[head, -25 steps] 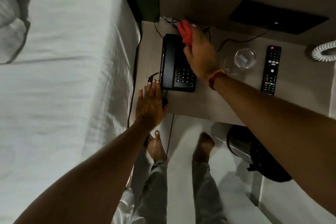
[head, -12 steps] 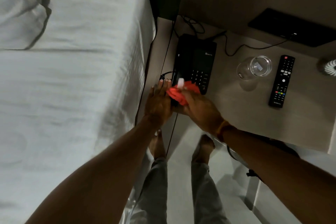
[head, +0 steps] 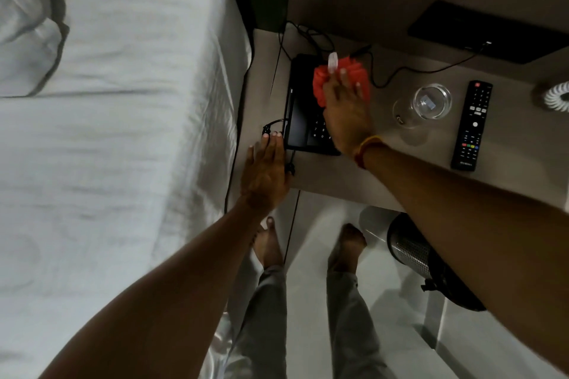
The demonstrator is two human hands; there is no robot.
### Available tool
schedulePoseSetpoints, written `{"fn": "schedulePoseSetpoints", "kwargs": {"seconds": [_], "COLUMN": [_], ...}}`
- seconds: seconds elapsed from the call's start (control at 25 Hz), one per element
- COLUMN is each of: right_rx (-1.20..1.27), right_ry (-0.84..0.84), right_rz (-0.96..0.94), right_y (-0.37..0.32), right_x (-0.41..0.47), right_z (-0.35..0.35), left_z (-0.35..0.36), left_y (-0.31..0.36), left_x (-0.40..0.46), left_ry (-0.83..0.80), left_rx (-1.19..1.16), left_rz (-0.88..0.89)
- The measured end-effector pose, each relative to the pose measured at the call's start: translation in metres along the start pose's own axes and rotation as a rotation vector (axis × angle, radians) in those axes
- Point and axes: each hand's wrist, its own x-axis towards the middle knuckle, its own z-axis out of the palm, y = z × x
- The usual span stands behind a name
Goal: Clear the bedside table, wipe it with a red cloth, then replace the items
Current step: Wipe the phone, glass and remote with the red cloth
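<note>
The beige bedside table holds a black desk phone at its left, a clear glass in the middle and a black remote to the right. My right hand presses a red cloth flat on the far end of the phone, fingers spread over it. My left hand lies flat, fingers together, on the table's near left corner, its fingertips beside the phone's front left corner.
A white bed borders the table on the left. Black cables run behind the phone to the wall. A coiled white cord is at the far right. A metal mesh bin stands on the floor beneath, by my bare feet.
My right hand has slid the red cloth from the phone's near edge back up to its far end. My left hand has stayed on the table corner.
</note>
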Motion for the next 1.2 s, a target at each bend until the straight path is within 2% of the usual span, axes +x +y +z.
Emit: {"fn": "schedulePoseSetpoints", "kwargs": {"seconds": [0.2, 0.32, 0.44, 0.56, 0.64, 0.72, 0.8, 0.88, 1.0, 1.2], "right_rx": [-0.162, -0.077, 0.319, 0.773, 1.013, 1.301, 1.666, 1.972, 2.197, 2.137], "right_ry": [-0.087, -0.102, -0.03, 0.076, 0.224, 0.43, 0.541, 0.52, 0.469, 0.317], "right_rz": [-0.125, -0.205, -0.184, 0.241, 0.549, 0.822, 0.975, 1.018, 0.916, 0.768], "right_y": [0.0, 0.008, 0.016, 0.043, 0.073, 0.11, 0.142, 0.176, 0.218, 0.257], "right_x": [-0.062, -0.082, -0.099, -0.118, -0.125, -0.133, -0.137, -0.145, -0.151, -0.137], "right_z": [0.041, 0.041, 0.03, 0.016, 0.01, -0.003, -0.017, -0.031, -0.044, -0.042], "left_z": [-0.001, -0.008, -0.022, -0.034, -0.039, -0.039, -0.035, -0.027, -0.009, 0.014], "left_y": [0.0, 0.009, 0.029, 0.064, 0.094, 0.134, 0.168, 0.2, 0.23, 0.253], "left_x": [0.0, 0.001, 0.007, 0.021, 0.037, 0.059, 0.081, 0.105, 0.138, 0.171], "left_ry": [0.004, 0.061, 0.253, 0.416, 0.408, 0.328, 0.252, 0.208, 0.156, 0.227], "left_rx": [-0.029, -0.063, -0.113, -0.228, -0.318, -0.409, -0.552, -0.738, -0.963, -1.166], "left_rz": [0.006, -0.035, -0.073, 0.036, 0.119, 0.174, 0.178, 0.141, 0.038, -0.017]}}
